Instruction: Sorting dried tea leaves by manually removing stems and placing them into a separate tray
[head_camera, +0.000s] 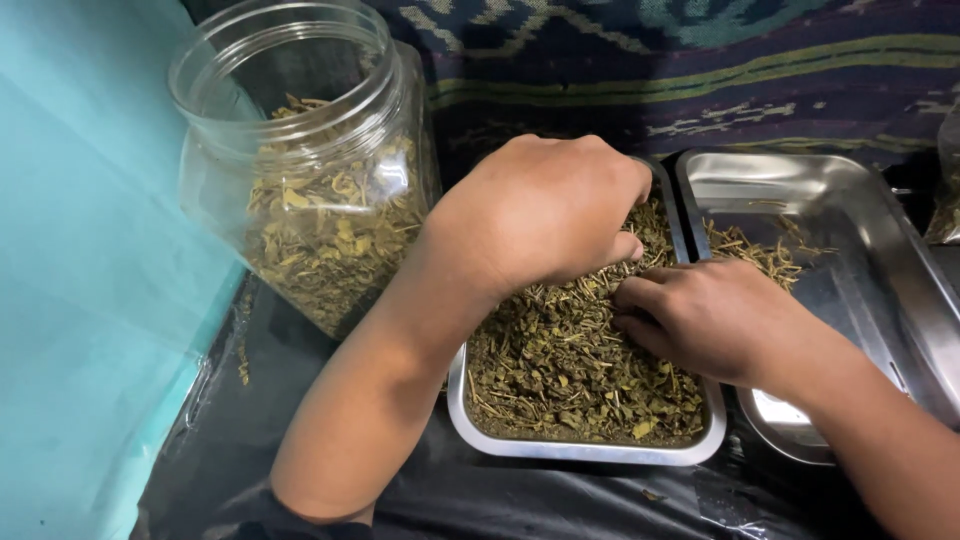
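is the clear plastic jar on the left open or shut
Open. The clear plastic jar shows a bare round mouth with no lid on it, and dried leaves fill roughly its lower half. No lid is in view.

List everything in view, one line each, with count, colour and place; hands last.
jar: 1, clear plastic, lidless, partly filled with dried leaves, upper left, tilted
full tray: 1, steel, centre, full of dried green-brown herbs
second tray: 1, steel, right, a few twigs at its left end
black sheet: 1, under the trays
teal sheet: 1, left edge
woven cloth: 1, dark patterned, along the top
left hand: 1, in the full tray's herbs
right hand: 1, fingertips in the same herbs
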